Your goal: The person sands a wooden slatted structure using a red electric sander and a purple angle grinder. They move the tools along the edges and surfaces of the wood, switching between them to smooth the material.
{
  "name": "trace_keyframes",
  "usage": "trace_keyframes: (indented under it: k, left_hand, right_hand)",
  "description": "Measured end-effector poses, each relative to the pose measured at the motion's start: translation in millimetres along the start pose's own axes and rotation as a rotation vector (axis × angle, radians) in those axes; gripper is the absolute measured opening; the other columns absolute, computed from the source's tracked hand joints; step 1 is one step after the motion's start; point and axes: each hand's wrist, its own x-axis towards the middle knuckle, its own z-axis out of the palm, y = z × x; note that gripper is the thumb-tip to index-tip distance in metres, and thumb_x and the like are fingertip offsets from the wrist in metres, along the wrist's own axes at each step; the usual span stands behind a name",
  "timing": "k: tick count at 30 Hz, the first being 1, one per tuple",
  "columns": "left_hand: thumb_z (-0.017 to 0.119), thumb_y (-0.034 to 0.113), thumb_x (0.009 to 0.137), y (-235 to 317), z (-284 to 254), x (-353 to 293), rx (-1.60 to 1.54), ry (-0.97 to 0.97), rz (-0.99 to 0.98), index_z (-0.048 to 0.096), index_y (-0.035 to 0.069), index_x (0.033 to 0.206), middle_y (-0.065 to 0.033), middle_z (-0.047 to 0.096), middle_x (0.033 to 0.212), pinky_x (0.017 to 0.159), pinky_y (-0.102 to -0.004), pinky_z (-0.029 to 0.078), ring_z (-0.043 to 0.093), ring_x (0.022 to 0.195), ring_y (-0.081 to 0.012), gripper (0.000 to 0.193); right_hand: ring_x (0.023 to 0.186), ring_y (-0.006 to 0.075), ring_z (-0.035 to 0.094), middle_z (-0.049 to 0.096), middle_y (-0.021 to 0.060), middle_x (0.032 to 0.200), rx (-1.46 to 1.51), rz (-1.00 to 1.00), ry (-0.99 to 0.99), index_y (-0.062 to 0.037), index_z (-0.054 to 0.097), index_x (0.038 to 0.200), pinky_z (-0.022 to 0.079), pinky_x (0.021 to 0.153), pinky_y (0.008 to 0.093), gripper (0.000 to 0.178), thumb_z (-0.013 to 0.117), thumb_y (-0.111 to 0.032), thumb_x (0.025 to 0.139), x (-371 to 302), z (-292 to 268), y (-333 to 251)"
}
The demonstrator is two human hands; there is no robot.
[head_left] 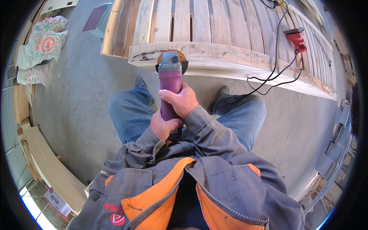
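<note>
Both hands are wrapped around a purple angle grinder (170, 82) with a grey head. My right hand (183, 100) grips the upper body, its thumb across the top. Lower down, my left hand (163, 125) closes around the rear of the body. The grinder's orange-brown disc (177, 54), with a dark guard under it, is at the near edge board (214, 51) of a slatted wooden frame. Whether the disc touches the wood I cannot tell.
A red power tool (296, 40) rests on the slats at right, with black cables (274, 73) looping over the edge. White printed sacks (44, 48) lie at upper left, near a box-like stool (99, 20). Long boards (51, 163) lie at lower left.
</note>
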Motion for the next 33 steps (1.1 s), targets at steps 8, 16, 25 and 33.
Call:
trace_keyframes:
  k: [8, 16, 25, 33]
  left_hand:
    - [0.077, 0.004, 0.084, 0.7, 1.2, 0.3, 0.007, -0.010, 0.004, 0.062, -0.004, 0.126, -0.0122, 0.075, 0.104, 0.081, -0.0345, 0.059, 0.074, 0.089, -0.0231, 0.045]
    - [0.077, 0.004, 0.084, 0.9, 1.8, 0.8, 0.025, -0.014, -0.006, 0.062, -0.004, 0.126, -0.0124, 0.075, 0.104, 0.081, -0.0349, 0.060, 0.075, 0.090, -0.0233, 0.046]
    - [0.077, 0.003, 0.084, 0.7, 3.9, 0.8, 0.017, -0.013, 0.007, 0.062, -0.004, 0.127, -0.0120, 0.075, 0.104, 0.082, -0.0348, 0.060, 0.075, 0.091, -0.0233, 0.046]
    - [0.076, 0.003, 0.084, 2.1, 6.1, 0.3, 0.023, -0.012, 0.005, 0.062, -0.004, 0.126, -0.0126, 0.076, 0.104, 0.082, -0.0349, 0.059, 0.075, 0.091, -0.0237, 0.045]
  right_hand:
    - [0.092, 0.0215, 0.072, 0.074, 0.0164, 0.106, 0.003, -0.014, 0.003, 0.0064, 0.066, 0.123, 0.060, 0.083, 0.0359, 0.061, 0.084, -0.038, 0.085, 0.6, -0.8, 3.1]
    - [0.092, 0.0216, 0.072, 0.074, 0.0164, 0.106, 0.009, -0.009, 0.003, 0.0059, 0.065, 0.123, 0.060, 0.083, 0.0358, 0.061, 0.084, -0.038, 0.085, -0.1, -2.6, 3.5]
    - [0.091, 0.0218, 0.073, 0.074, 0.0162, 0.106, 0.010, -0.011, 0.004, 0.0058, 0.066, 0.123, 0.060, 0.082, 0.0360, 0.061, 0.084, -0.038, 0.085, -0.9, -4.3, 3.2]
    - [0.091, 0.0215, 0.073, 0.075, 0.0161, 0.104, -0.010, -0.015, 0.022, 0.0055, 0.068, 0.121, 0.060, 0.082, 0.0358, 0.060, 0.085, -0.038, 0.084, -2.3, -5.8, 2.0]
